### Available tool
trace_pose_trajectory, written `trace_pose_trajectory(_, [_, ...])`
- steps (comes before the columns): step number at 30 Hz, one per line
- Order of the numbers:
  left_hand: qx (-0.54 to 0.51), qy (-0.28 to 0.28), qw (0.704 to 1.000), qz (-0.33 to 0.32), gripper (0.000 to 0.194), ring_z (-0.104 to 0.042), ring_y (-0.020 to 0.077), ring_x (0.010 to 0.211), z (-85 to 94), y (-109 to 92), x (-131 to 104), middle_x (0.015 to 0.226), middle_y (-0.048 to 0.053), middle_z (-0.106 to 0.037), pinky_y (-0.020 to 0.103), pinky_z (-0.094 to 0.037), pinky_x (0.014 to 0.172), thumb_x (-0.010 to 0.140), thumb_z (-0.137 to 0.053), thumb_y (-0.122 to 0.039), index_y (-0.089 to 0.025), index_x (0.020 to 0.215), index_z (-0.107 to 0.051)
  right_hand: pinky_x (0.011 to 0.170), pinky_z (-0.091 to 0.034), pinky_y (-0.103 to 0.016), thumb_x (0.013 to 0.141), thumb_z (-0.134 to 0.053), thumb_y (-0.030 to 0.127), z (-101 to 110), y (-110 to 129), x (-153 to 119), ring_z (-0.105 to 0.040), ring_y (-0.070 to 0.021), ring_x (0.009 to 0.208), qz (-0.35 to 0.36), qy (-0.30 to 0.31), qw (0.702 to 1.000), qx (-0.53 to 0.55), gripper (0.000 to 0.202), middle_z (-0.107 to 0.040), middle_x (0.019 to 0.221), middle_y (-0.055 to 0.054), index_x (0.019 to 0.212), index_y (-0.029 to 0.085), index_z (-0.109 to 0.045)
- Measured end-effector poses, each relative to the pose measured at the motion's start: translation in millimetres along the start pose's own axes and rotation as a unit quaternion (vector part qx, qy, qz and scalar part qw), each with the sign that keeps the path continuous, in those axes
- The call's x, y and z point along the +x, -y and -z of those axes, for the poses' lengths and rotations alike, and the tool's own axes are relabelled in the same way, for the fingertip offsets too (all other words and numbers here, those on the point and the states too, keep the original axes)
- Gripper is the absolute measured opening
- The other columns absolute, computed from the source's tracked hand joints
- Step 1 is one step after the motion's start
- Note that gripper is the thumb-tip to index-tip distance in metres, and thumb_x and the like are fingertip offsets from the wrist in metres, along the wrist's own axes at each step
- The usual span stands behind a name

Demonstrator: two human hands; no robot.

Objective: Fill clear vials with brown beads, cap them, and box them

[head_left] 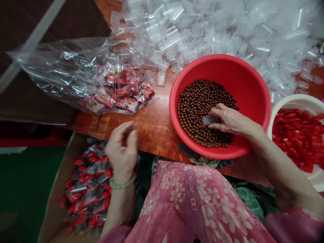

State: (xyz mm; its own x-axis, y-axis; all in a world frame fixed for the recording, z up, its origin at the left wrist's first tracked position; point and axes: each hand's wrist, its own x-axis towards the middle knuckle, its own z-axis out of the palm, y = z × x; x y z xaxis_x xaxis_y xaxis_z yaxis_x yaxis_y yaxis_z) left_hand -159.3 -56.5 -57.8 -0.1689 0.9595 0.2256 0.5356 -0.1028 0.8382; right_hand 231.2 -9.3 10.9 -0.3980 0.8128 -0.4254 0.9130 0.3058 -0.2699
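Fingers [217,127] of right hand [231,120] pinching clear container [210,120], palm down in red bowl [249,82]; left hand [123,152], blurred, seems loosely curled.

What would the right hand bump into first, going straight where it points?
The right hand would probably meet the brown balls in the red bowl first, just beyond the clear container it holds; depth is unclear.

Glossy reddish-brown wooden table [154,126], green floor [25,179] at left, red bar [32,142] beyond it

Wooden table [157,126] bearing red basin [249,91], clear containers [172,42]
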Motion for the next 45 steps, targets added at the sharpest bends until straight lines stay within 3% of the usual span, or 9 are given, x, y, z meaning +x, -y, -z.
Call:
trace_pose_trajectory(5, [-0.059,0.012,0.978,-0.201,0.026,-0.071,0.0213,0.118,-72.5,-67,26,0.124,0.008,-0.074,0.041,-0.059,0.105,0.095,-0.067,-0.029,-0.019,0.12,-0.069,0.082,-0.049,-0.034,0.093,-0.061,0.019,13,6,4,-0.063,-0.0241,0.092,-0.037,-0.031,0.998,-0.046,0.022,-0.063,0.108,-0.013,0.113,0.012,-0.065])
trace_pose_trajectory(8, [-0.061,0.034,0.962,-0.262,0.028,-0.069,0.0228,0.124,-96.5,-77,30,0.128,0.012,-0.074,0.044,-0.055,0.111,0.095,-0.068,-0.027,-0.017,0.121,-0.067,0.073,-0.046,-0.034,0.091,-0.05,0.006,14,19,15,-0.063,-0.0229,0.084,-0.074,-0.047,0.987,-0.131,0.023,-0.061,0.114,-0.017,0.108,0.011,-0.065])
trace_pose_trajectory(11, [-0.053,0.04,0.959,-0.277,0.025,-0.065,0.0235,0.13,-110.7,-75,30,0.127,0.011,-0.074,0.047,-0.052,0.115,0.098,-0.061,-0.022,-0.017,0.122,-0.065,0.074,-0.045,-0.035,0.089,-0.04,-0.002,8,36,30,-0.063,-0.0248,0.091,-0.028,-0.045,0.986,-0.158,0.033,-0.062,0.113,-0.017,0.11,0.011,-0.062])
trace_pose_trajectory(15, [-0.053,0.044,0.96,-0.272,0.027,-0.063,0.023,0.132,-116.1,-72,29,0.126,0.01,-0.075,0.049,-0.051,0.116,0.098,-0.055,-0.018,-0.018,0.124,-0.064,0.079,-0.045,-0.032,0.089,-0.043,-0.001,2,45,47,-0.063,-0.0232,0.096,0.053,-0.016,0.995,-0.078,0.036,-0.065,0.112,-0.014,0.121,0.01,-0.055])
trace_pose_trajectory(20, [-0.065,0.049,0.965,-0.25,0.028,-0.062,0.0229,0.134,-116.2,-69,27,0.127,0.008,-0.074,0.052,-0.049,0.117,0.098,-0.05,-0.018,-0.02,0.123,-0.064,0.078,-0.043,-0.029,0.09,-0.059,0.014,10,22,51,-0.063,-0.0207,0.091,0.042,0.024,0.999,-0.009,0.015,-0.068,0.103,-0.01,0.105,0.014,-0.061])
trace_pose_trajectory(28, [-0.107,0.045,0.962,-0.247,0.026,-0.062,0.0218,0.133,-119.0,-66,27,0.124,0.007,-0.075,0.051,-0.048,0.119,0.098,-0.051,-0.017,-0.021,0.119,-0.065,0.071,-0.04,-0.031,0.086,-0.047,0.0,6,27,46,-0.064,-0.0219,0.085,0.035,0.066,0.986,-0.147,0.03,-0.068,0.105,-0.013,0.109,0.013,-0.061])
trace_pose_trajectory(37, [-0.071,0.059,0.97,-0.227,0.03,-0.06,0.0237,0.134,-121.9,-65,27,0.124,0.008,-0.074,0.054,-0.044,0.122,0.104,-0.041,-0.03,-0.021,0.119,-0.066,0.084,-0.048,-0.033,0.077,-0.064,0.009,-2,33,54,-0.061,-0.0217,0.094,0.12,0.0,0.984,0.129,0.036,-0.07,0.107,-0.008,0.112,0.016,-0.061])
trace_pose_trajectory(41, [-0.085,0.065,0.968,-0.228,0.032,-0.06,0.0236,0.136,-123.1,-63,27,0.127,0.008,-0.074,0.054,-0.044,0.122,0.104,-0.04,-0.03,-0.022,0.122,-0.065,0.086,-0.05,-0.034,0.08,-0.073,0.023,3,31,46,-0.062,-0.0206,0.095,0.126,-0.048,0.956,0.262,0.038,-0.07,0.109,-0.006,0.117,0.017,-0.065])
trace_pose_trajectory(45, [-0.076,0.061,0.966,-0.238,0.031,-0.06,0.0226,0.137,-119.2,-65,27,0.127,0.009,-0.074,0.052,-0.046,0.12,0.104,-0.041,-0.024,-0.02,0.122,-0.065,0.07,-0.047,-0.028,0.08,-0.082,0.041,15,33,29,-0.057,-0.0138,0.076,0.105,-0.055,0.91,0.397,0.05,-0.068,0.095,-0.001,0.122,0.019,-0.067])
